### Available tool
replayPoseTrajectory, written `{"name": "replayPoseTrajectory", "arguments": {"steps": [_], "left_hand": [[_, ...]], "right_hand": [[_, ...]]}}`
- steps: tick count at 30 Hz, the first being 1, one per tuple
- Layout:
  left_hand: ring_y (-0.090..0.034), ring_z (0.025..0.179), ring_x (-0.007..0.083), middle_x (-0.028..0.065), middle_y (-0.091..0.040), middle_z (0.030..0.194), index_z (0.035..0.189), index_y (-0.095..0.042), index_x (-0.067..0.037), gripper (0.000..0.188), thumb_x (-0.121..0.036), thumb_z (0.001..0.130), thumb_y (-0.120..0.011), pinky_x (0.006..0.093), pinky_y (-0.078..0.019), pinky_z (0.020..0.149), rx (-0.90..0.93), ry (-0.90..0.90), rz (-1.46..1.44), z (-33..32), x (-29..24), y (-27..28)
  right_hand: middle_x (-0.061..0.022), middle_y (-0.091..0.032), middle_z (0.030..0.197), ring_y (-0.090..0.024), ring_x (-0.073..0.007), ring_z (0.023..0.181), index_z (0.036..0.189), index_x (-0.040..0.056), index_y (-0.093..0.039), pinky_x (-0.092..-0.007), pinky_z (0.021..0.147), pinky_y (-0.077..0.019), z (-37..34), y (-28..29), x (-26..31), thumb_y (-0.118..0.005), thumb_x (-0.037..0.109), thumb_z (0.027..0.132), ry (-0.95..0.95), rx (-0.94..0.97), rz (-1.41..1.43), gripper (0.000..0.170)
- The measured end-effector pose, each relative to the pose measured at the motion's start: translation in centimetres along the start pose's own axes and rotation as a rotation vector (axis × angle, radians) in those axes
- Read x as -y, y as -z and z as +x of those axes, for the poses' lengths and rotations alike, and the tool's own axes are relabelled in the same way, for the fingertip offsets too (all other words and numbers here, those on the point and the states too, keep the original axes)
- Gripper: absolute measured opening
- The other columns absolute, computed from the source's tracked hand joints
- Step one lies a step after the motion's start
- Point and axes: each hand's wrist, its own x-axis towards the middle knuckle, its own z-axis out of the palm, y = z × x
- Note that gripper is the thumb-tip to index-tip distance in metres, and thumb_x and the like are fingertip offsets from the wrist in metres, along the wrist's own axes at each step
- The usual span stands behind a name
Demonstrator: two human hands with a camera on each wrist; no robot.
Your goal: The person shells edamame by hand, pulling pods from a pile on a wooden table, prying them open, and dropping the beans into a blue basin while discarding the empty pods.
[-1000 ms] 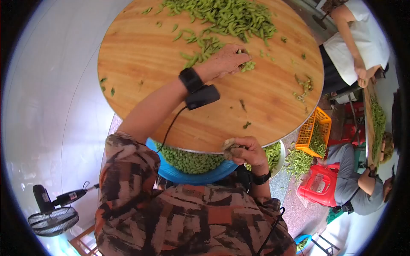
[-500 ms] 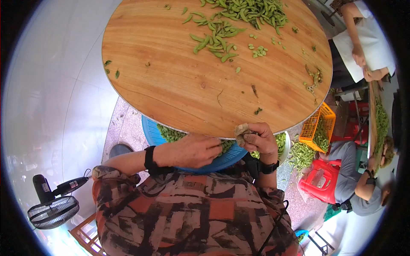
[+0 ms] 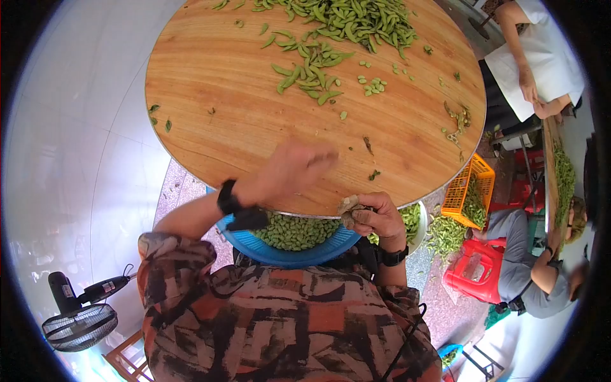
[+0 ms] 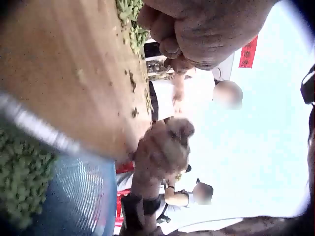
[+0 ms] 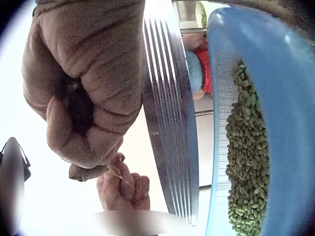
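Note:
My left hand, blurred, passes over the near part of the round wooden table with fingers loosely bent and nothing visible in them. At the table's near edge, my right hand keeps its fingers curled. Greyish-tan coverings wrap its thumb and finger ends; no bean or pod shows in it in the right wrist view. Below the edge, a blue basket holds shelled green beans. Farther up the table lie loose beans, scattered pods and a large heap of pods.
Bits of stem and leaf lie on the table. A pale bowl of pods stands by my right wrist. Right of the table are an orange crate, a red stool and two people at another table. A fan stands at left.
My left hand went from the loose beans beside the pods down to the basket, then came back up over the table. My right hand stays by the near edge.

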Motion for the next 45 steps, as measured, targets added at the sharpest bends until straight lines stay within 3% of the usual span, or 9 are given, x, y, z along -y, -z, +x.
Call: {"name": "replayPoseTrajectory", "arguments": {"steps": [4, 12, 19, 21, 28, 30, 33, 43, 45], "left_hand": [[-0.06, 0.07, 0.0365, 0.0169, -0.062, 0.078, 0.097, -0.061, -0.001, 0.021, -0.019, 0.087, -0.058, 0.0409, -0.0468, 0.061, -0.055, 0.096, 0.13, 7.3, 3.4, -0.3], [-0.058, 0.083, 0.0398, 0.0204, -0.058, 0.083, 0.099, -0.053, 0.001, 0.021, -0.008, 0.08, -0.058, 0.0471, -0.0472, 0.073, -0.09, -0.232, 0.408, 8.7, 5.3, -2.8], [-0.057, 0.083, 0.0401, 0.0194, -0.058, 0.087, 0.096, -0.05, 0.0, 0.019, -0.004, 0.078, -0.057, 0.0456, -0.0473, 0.073, -0.201, -0.186, 0.354, 13.6, 6.8, 0.6], [-0.057, 0.082, 0.0398, 0.0193, -0.058, 0.087, 0.097, -0.051, 0.001, 0.022, -0.001, 0.076, -0.058, 0.0457, -0.0471, 0.072, 0.036, -0.179, 0.442, 14.9, 8.1, 1.1], [-0.057, 0.085, 0.0381, 0.0185, -0.058, 0.082, 0.089, -0.054, 0.002, 0.015, 0.0, 0.075, -0.059, 0.0448, -0.0468, 0.072, 0.065, -0.269, 0.505, 16.0, 9.3, 0.4], [-0.056, 0.086, 0.0371, 0.0186, -0.058, 0.081, 0.083, -0.057, 0.002, 0.009, -0.003, 0.075, -0.06, 0.0432, -0.0471, 0.074, 0.155, -0.145, 0.661, 17.1, 9.2, 0.0], [-0.057, 0.086, 0.0364, 0.0197, -0.059, 0.082, 0.083, -0.059, 0.002, 0.01, -0.006, 0.077, -0.059, 0.0429, -0.0478, 0.077, 0.255, -0.106, 0.708, 17.8, 8.2, 0.4], [-0.056, 0.09, 0.0357, 0.0186, -0.06, 0.088, 0.091, -0.062, 0.003, 0.02, -0.016, 0.085, -0.058, 0.0428, -0.0458, 0.08, 0.093, -0.021, 0.438, 21.0, 8.5, -0.8], [-0.054, 0.102, 0.0358, 0.0228, -0.058, 0.103, 0.101, -0.061, 0.003, 0.027, -0.019, 0.087, -0.059, 0.0422, -0.0444, 0.084, 0.017, 0.0, 0.365, 21.1, 8.9, -1.4]], "right_hand": [[-0.0088, -0.061, 0.079, -0.035, -0.0034, 0.05, 0.115, -0.008, -0.059, -0.0187, 0.043, -0.0242, -0.2, -0.5, 0.3, -0.054, 0.0, 0.091, -0.027, -0.067, -0.01, 0.026], [-0.0089, -0.062, 0.079, -0.037, -0.0028, 0.051, 0.115, -0.0076, -0.06, -0.0185, 0.043, -0.0254, -0.1, -0.3, 0.4, -0.056, 0.001, 0.091, -0.027, -0.024, 0.029, 0.026], [-0.0099, -0.064, 0.082, -0.037, -0.0025, 0.051, 0.115, -0.0073, -0.06, -0.0179, 0.044, -0.0257, -0.3, -0.4, 0.5, -0.055, 0.002, 0.092, -0.021, -0.038, -0.037, 0.025], [-0.0091, -0.063, 0.08, -0.036, -0.0024, 0.051, 0.116, -0.0071, -0.059, -0.0179, 0.044, -0.0258, -0.3, -0.1, 0.4, -0.055, 0.001, 0.092, -0.048, -0.024, 0.006, 0.026], [-0.0162, -0.062, 0.077, -0.037, -0.0051, 0.047, 0.11, -0.0114, -0.06, -0.0195, 0.041, -0.0256, -0.3, -0.4, 0.6, -0.055, 0.0, 0.088, -0.05, -0.074, 0.005, 0.025], [-0.0056, -0.06, 0.078, -0.035, -0.0023, 0.052, 0.117, -0.0063, -0.059, -0.0186, 0.044, -0.0251, -0.3, -0.1, 0.6, -0.054, 0.001, 0.093, -0.066, -0.003, -0.001, 0.026], [-0.0054, -0.06, 0.077, -0.035, -0.0023, 0.052, 0.118, -0.0063, -0.058, -0.0187, 0.044, -0.0252, -0.4, -0.2, 0.5, -0.054, 0.001, 0.093, -0.066, -0.023, -0.004, 0.026], [-0.0084, -0.062, 0.081, -0.037, -0.0025, 0.052, 0.118, -0.0058, -0.058, -0.0184, 0.044, -0.027, -0.4, -0.3, 0.8, -0.053, 0.0, 0.093, -0.061, -0.014, -0.015, 0.027], [-0.0101, -0.062, 0.082, -0.037, -0.0026, 0.052, 0.118, -0.0058, -0.059, -0.0185, 0.044, -0.0274, -0.4, -0.2, 0.8, -0.054, 0.001, 0.093, -0.097, -0.021, -0.003, 0.026]]}}
